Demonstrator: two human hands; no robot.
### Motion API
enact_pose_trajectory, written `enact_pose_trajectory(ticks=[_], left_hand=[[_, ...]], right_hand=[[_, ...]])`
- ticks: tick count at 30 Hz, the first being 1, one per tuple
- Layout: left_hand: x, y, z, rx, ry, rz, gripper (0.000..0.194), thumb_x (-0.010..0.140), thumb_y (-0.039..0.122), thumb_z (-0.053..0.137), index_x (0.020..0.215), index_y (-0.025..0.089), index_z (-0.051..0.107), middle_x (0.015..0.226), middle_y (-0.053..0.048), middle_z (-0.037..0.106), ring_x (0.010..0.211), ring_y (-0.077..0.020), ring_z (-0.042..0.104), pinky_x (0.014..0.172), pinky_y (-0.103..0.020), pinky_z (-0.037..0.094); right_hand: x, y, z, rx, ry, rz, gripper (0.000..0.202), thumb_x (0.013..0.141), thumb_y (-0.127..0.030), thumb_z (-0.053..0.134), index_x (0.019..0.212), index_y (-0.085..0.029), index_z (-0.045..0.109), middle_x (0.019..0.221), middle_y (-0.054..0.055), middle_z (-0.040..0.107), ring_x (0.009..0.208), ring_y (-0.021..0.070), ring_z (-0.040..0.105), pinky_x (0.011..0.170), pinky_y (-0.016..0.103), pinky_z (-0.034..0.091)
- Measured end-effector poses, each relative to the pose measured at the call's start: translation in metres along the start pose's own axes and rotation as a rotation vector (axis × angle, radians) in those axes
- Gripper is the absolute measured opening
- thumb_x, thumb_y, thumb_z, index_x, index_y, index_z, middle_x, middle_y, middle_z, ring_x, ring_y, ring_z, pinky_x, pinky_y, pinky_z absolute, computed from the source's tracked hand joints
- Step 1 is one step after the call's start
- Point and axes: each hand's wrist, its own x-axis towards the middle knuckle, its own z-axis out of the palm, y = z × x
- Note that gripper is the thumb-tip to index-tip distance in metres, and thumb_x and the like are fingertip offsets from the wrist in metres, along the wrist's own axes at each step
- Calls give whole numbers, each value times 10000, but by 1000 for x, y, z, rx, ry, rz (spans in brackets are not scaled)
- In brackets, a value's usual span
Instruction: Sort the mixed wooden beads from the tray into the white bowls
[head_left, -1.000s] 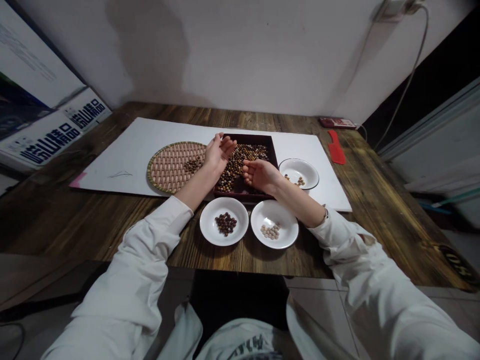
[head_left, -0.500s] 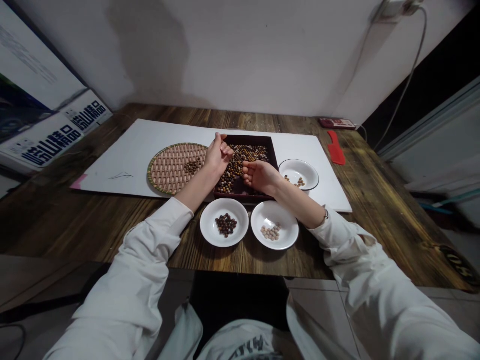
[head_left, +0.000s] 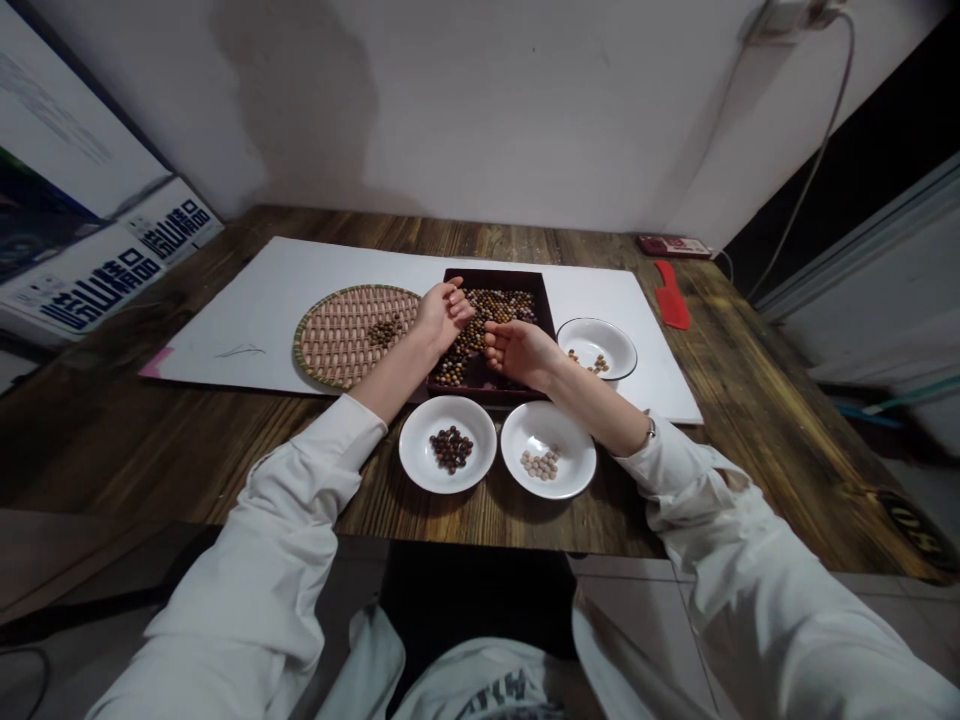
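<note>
The left hand is over the left side of the box. Its fingers are bent in a loose curl. I cannot tell if its thumb and fingers touch, or if it holds a bead. The right hand is over the right side of the box, with its palm partly showing and its fingers bent. I cannot tell if its fingertips press together or hold anything. The two hands are near each other but do not touch.

The box is dark red and has lots of mixed beads in it, brown, yellow and pale. To the left is a round woven mat with a small pile of brown beads. The box and the mat are on a white board on the wood table.

Near the front of the box are two white bowls side by side. The left bowl has dark beads. The middle bowl has pale beads. The right bowl sits to the right of the box, with a few tan beads. A red scraper lies farther right.
</note>
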Motion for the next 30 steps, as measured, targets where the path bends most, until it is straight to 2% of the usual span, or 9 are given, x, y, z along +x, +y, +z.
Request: enact_pose_trajectory(ticks=[5, 9, 12, 19, 23, 26, 30], left_hand=[[-3, 0, 1, 60, -35, -28, 318, 909, 39, 330, 627, 159, 418, 448, 90, 245, 343, -30, 220, 360, -156, 184], [-3, -1, -1, 193, -160, -55, 265, 925, 65, 391, 696, 140, 500, 446, 103, 247, 336, -24, 218, 355, -149, 177], [-3, -3, -2, 299, -240, -66, 210, 938, 128, 475, 739, 132, 541, 453, 106, 286, 343, -19, 240, 359, -136, 190], [-4, -6, -3, 464, -357, -46, 241, 906, 295, 622, 738, 124, 592, 447, 104, 311, 346, -13, 242, 353, -133, 216], [-9, -4, -1, 514, -389, -59, 328, 852, 348, 691, 647, 144, 536, 442, 102, 291, 339, -9, 223, 338, -138, 183], [-13, -4, -2, 576, -495, -137, 441, 824, 392, 713, 561, 168, 438, 428, 101, 252, 330, -8, 172, 329, -156, 131], [-18, -5, -6, 688, -714, -257, 426, 699, 484, 802, 627, 164, 530, 440, 86, 302, 357, -21, 235, 355, -160, 167]], right_hand=[[0, 0, 1, 1, -8, 3, 177, 882, -117, 406, 838, -167, 569, 651, -16, 612, 559, 90, 529, 565, 214, 410], [-1, 0, 1, -2, -6, -4, 219, 905, -125, 376, 840, -164, 582, 651, -12, 619, 555, 91, 540, 564, 213, 423], [-1, -1, 1, -10, -31, -7, 260, 924, -127, 350, 833, -159, 591, 625, -17, 609, 539, 86, 543, 550, 205, 418], [-3, -2, 3, 1, -16, 1, 210, 895, -115, 393, 839, -172, 587, 633, -6, 632, 555, 99, 538, 552, 212, 421], [-4, -2, 4, -1, 6, -4, 195, 885, -114, 395, 843, -182, 573, 635, -9, 635, 538, 103, 521, 545, 216, 412], [-1, -1, 2, 14, 37, -32, 176, 868, -120, 399, 792, -186, 544, 582, -15, 590, 520, 102, 503, 530, 214, 397], [7, 1, -4, 33, 103, -107, 129, 813, -123, 426, 741, -202, 497, 506, -31, 491, 482, 110, 448, 520, 223, 394]])
